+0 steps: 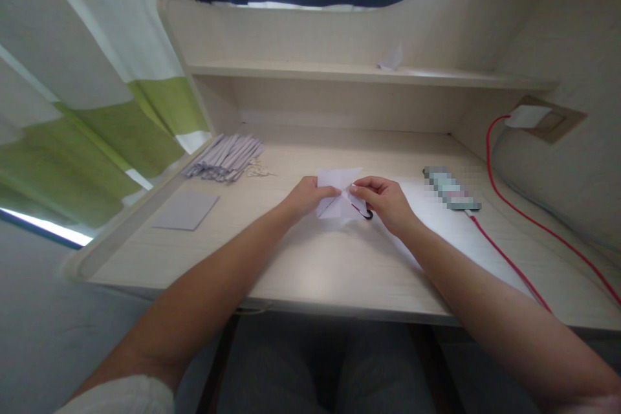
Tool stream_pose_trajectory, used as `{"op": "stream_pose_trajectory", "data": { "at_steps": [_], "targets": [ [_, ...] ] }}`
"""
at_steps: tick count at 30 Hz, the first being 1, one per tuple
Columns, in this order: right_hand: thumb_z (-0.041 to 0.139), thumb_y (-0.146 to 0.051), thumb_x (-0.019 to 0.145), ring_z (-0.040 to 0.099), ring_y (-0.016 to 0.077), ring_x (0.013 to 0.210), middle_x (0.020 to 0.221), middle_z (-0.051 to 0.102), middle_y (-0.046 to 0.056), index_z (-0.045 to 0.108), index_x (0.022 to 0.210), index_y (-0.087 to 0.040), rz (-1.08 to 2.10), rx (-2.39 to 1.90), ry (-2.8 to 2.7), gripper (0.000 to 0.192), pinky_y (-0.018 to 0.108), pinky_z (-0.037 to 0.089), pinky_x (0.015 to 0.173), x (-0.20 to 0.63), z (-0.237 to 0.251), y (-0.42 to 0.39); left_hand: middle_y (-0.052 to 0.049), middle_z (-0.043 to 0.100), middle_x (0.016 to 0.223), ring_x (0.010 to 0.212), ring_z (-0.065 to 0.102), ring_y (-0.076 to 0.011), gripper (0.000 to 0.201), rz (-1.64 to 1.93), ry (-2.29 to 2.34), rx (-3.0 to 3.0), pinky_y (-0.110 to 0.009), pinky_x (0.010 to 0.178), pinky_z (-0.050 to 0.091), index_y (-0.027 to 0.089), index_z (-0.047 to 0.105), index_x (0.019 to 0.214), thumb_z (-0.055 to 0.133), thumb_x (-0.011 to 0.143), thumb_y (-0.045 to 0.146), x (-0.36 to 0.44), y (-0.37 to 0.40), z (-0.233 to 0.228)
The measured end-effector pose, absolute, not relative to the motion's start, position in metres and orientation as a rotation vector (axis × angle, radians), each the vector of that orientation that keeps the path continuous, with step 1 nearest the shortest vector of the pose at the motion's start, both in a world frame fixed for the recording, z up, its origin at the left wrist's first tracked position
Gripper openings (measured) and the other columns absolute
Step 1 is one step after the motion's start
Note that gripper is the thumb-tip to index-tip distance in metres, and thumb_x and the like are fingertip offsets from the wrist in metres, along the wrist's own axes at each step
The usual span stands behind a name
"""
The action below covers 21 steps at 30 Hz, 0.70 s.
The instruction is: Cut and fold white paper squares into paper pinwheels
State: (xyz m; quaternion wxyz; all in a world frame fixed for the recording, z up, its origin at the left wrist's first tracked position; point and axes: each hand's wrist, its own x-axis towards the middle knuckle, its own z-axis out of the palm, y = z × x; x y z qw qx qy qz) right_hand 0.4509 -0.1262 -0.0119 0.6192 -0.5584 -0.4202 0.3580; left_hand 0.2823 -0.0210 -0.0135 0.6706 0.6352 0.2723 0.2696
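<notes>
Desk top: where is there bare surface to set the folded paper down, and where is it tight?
Bare desk runs along the front edge, between the forearms. More lies between the grey sheet and the left hand. The back left is crowded with folded strips. On the right, the white sheet, blurred device and red cable fill the space beside the right hand.
</notes>
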Motion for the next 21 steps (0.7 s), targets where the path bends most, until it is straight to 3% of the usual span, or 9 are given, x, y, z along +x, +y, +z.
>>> {"op": "stream_pose_trajectory", "data": {
  "at_steps": [5,11,17,21],
  "targets": [
    [0.095,-0.051,0.058,0.05,0.011,0.049,0.061,0.067,0.0,0.073,0.071,-0.02,0.803,-1.284,-0.95,0.04,0.026,0.032,0.043,0.453,-0.016,-0.124,-0.009,0.077,0.088,0.075,0.068,-0.0188,0.03,0.614,0.609,1.478,-0.029,0.069,0.051,0.009,0.077,0.09,0.08,0.066,0.027,0.281,-0.022,-0.015],
    [0.093,-0.054,0.063,0.052,0.0115,0.054,0.065,0.067,0.0,0.068,0.069,-0.02,0.735,-1.298,-0.965,0.043,0.025,0.039,0.047,0.452,-0.019,-0.124,-0.008,0.076,0.085,0.071,0.066,-0.0166,0.029,0.607,0.638,1.596,-0.028,0.07,0.05,0.008,0.078,0.09,0.081,0.067,0.026,0.282,-0.024,-0.014],
    [0.089,-0.052,0.07,0.056,0.0115,0.054,0.067,0.064,-0.003,0.07,0.084,-0.022,0.724,-1.276,-1.012,0.038,0.023,0.048,0.047,0.46,-0.011,-0.126,-0.01,0.079,0.096,0.082,0.071,-0.0209,0.036,0.663,0.635,1.501,-0.032,0.079,0.053,0.008,0.078,0.098,0.078,0.066,0.026,0.283,-0.02,-0.017],
    [0.085,-0.048,0.076,0.064,0.0142,0.064,0.076,0.068,-0.001,0.077,0.098,-0.024,0.755,-1.259,-1.132,0.033,0.026,0.058,0.055,0.469,-0.002,-0.133,-0.012,0.079,0.101,0.085,0.072,-0.0229,0.04,0.676,0.633,1.432,-0.033,0.079,0.053,0.007,0.078,0.1,0.077,0.064,0.025,0.283,-0.019,-0.017]
  ]
}}
